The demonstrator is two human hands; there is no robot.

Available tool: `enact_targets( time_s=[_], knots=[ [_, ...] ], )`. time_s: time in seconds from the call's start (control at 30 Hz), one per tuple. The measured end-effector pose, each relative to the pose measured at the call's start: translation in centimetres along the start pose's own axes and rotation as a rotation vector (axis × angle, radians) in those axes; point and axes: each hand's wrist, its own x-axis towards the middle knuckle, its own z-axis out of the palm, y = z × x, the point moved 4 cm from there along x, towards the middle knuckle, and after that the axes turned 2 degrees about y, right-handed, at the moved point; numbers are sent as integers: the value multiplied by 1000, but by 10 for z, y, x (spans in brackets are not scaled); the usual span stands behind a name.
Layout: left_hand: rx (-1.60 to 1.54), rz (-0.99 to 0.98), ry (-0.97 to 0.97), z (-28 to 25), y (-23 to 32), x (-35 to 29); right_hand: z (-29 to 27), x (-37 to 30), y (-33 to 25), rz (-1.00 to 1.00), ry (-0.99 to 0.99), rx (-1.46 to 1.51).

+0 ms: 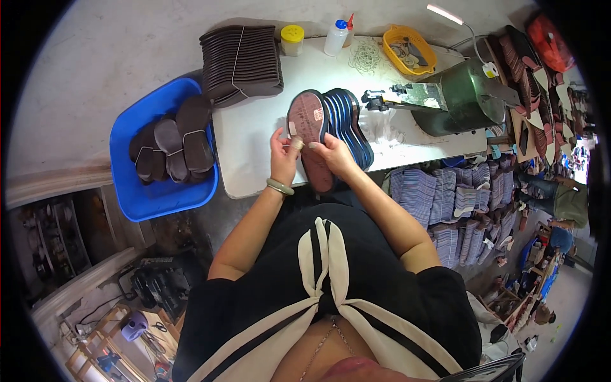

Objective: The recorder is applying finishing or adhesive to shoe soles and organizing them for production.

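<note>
Brown insole (307, 111) is face-up at the table's (248, 143) near edge, fronting a fanned row of blue-edged insoles (350, 124), and both hands are on it. Right hand (335, 156) has its thumb laid over the insole's right edge, fingers out of sight behind, probably to steady the row so it doesn't splay. Left hand (284, 155) is half spread at the other edge, thumb bent in over the sole; can't tell if it's pinching anything. Loose pale bands (366, 56) sit in a heap at the back, within reach but out of the way I guess. The big dark stack (240, 63) has a band around it, likely so it stays squared up, and the blue tub (121, 191) seems handy for corralling the tied bundles (170, 149).
</note>
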Motion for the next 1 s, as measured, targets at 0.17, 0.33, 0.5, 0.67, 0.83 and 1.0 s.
enact_targets(
  time_s=[0.17, 0.33, 0.5, 0.67, 0.83, 1.0],
  knots=[
    [-385, -350, -359, 12, 42, 4, -35, -14, -2, 117, -129, 389],
    [-542, -457, -704, 40, 54, 12, -68, -24, -18, 156, -102, 540],
    [-612, -526, -721, 69, 85, 21, -93, -24, -24, 140, -24, 544],
    [-374, -416, -600, 87, 95, 14, -107, -14, -34, 29, 67, 845],
    [-184, -197, -554, 92, 111, 11, -111, -8, -29, -11, 75, 923],
    [110, 49, -360, 85, 118, 14, -110, -9, -36, -43, 90, 898]
  ],
)
